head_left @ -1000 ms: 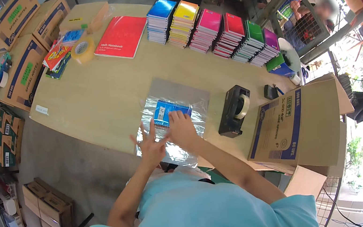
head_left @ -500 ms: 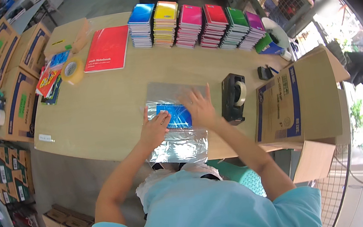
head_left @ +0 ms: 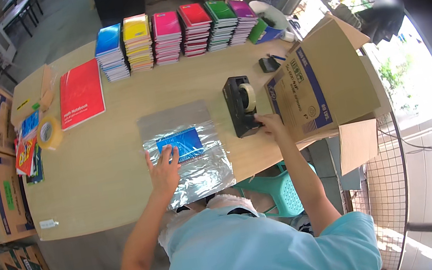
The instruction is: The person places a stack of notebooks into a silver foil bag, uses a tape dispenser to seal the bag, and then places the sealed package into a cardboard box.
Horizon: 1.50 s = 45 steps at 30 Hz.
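A blue spiral notebook lies on a clear plastic sheet near the table's front edge. My left hand is open, its fingers spread over the notebook's lower left part and the plastic. At the near end of a black tape dispenser, my right hand has its fingertips pinched together. What they hold is too small to make out. The dispenser carries a roll of clear tape and stands to the right of the plastic.
Stacks of coloured notebooks line the far edge. A red notebook, a yellowish tape roll and small booklets lie left. An open cardboard box stands right, past a small black object. A green stool stands below.
My right hand has left the notebook and plastic and moved right to the tape dispenser. My left hand stays on the notebook. The whole view has shifted, with the table's things appearing further left.
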{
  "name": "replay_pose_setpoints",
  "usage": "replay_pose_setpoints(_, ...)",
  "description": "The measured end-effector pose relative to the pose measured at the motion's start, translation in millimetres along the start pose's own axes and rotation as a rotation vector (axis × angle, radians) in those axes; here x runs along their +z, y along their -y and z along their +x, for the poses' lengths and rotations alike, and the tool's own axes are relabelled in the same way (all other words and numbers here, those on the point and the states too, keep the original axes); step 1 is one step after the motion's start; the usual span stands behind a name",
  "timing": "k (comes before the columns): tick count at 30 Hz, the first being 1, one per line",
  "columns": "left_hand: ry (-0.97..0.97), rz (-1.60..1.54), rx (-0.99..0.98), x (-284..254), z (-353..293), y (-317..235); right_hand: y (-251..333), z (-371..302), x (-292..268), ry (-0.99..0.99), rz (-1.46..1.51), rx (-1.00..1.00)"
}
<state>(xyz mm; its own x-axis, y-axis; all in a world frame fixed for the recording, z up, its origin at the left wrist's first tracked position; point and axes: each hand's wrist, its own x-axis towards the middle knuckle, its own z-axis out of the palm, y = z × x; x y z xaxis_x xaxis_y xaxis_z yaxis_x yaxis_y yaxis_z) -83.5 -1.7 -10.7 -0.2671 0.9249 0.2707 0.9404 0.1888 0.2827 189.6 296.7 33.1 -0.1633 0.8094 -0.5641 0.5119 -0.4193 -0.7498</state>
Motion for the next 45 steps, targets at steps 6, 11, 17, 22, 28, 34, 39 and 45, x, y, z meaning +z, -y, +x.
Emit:
replay_pose_setpoints(6,-0.026,0.034,-0.048,8,-3,0,-23,-13,10,-0.145,-0.130,-0.369)
replay_pose_setpoints(11,-0.064,0.043,-0.061,7,-10,3,-67,-45,46,-0.090,0.650,0.074)
replay_pose_setpoints(17,-0.026,0.019,-0.056,9,-5,0,-71,-55,76,0.112,1.040,0.060)
replay_pose_setpoints(22,-0.062,0.007,-0.088,5,-7,1,-59,-63,60,-0.265,0.299,-0.329)
replay_pose_setpoints(28,-0.068,-0.005,-0.037,9,-3,0,-86,-42,39,-0.152,0.626,-0.099)
replay_pose_setpoints(34,-0.071,0.013,-0.078,9,-7,4,-87,-67,92,0.177,0.222,-0.021)
replay_pose_setpoints(39,-0.055,-0.027,-0.084,10,-9,2,-2,-72,130,0.426,-0.851,-0.805)
replay_pose_setpoints(45,-0.140,0.060,-0.057,28,-12,6,31,-76,212,0.274,-0.584,-0.473)
